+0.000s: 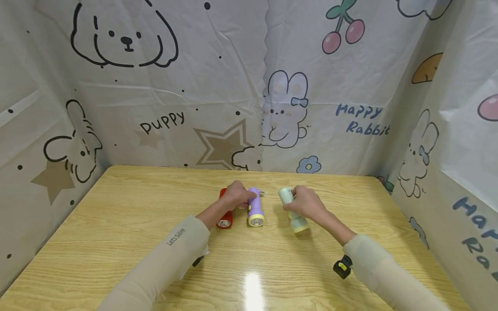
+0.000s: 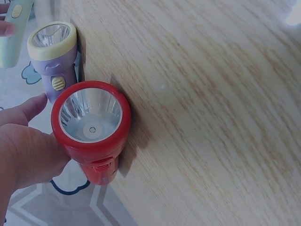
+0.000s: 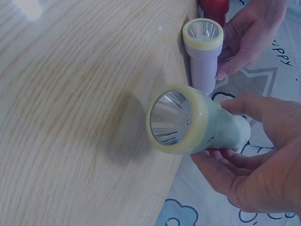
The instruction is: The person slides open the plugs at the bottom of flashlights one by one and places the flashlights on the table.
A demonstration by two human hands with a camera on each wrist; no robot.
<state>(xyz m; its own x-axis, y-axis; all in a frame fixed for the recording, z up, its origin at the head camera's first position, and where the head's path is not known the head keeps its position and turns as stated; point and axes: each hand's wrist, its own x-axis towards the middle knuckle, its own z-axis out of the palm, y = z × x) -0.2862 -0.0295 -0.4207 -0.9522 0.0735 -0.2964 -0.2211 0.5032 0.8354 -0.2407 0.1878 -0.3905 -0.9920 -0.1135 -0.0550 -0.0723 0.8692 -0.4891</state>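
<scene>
In the head view my right hand point(image 1: 308, 203) grips a pale green flashlight point(image 1: 299, 222) with a cream rim, tilted above the table. The right wrist view shows its lens point(image 3: 171, 117) pointing towards the camera, thumb and fingers on opposite sides of the body. My left hand point(image 1: 234, 194) is between a red flashlight point(image 1: 224, 222) and a purple flashlight point(image 1: 254, 207) with a yellow rim. One straight finger point(image 2: 33, 107) reaches the side of the purple body. Part of the left hand is hidden behind the red flashlight in the left wrist view. Two metal prongs stick out near the purple one's back end.
The wooden table point(image 1: 148, 207) is enclosed by white printed cloth point(image 1: 218, 86) at the back and sides. Its back edge lies just beyond the flashlights. A black device point(image 1: 343, 266) sits by my right wrist.
</scene>
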